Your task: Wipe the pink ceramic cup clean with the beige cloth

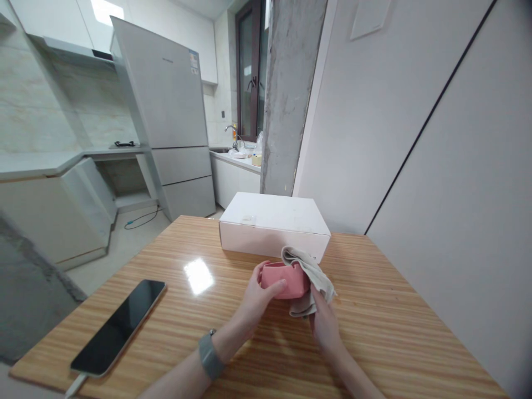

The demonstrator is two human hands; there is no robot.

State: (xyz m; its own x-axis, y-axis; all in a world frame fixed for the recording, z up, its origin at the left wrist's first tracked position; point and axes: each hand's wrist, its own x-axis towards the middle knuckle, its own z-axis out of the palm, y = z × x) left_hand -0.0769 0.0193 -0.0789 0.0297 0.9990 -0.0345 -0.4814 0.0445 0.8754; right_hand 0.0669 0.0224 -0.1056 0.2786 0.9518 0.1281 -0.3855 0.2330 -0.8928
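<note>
My left hand (258, 293) is closed around the left side of a small pink container (286, 280), its thumb lying across the near face. A light grey cloth (312, 272) is in my right hand (323, 317), bunched and folded over the container's right end. The cloth touches the container there and hides that end. Both hands are above the wooden table (366, 327), just in front of a white box. Most of the right hand's fingers are hidden behind the cloth.
Behind my hands a white cardboard box (274, 216) stands near the table's far edge. A phone (120, 327) with a white cable plugged in lies at the left. A wall (457, 210) runs along the right side. Beyond are a fridge (166, 100) and a sink counter (236, 172).
</note>
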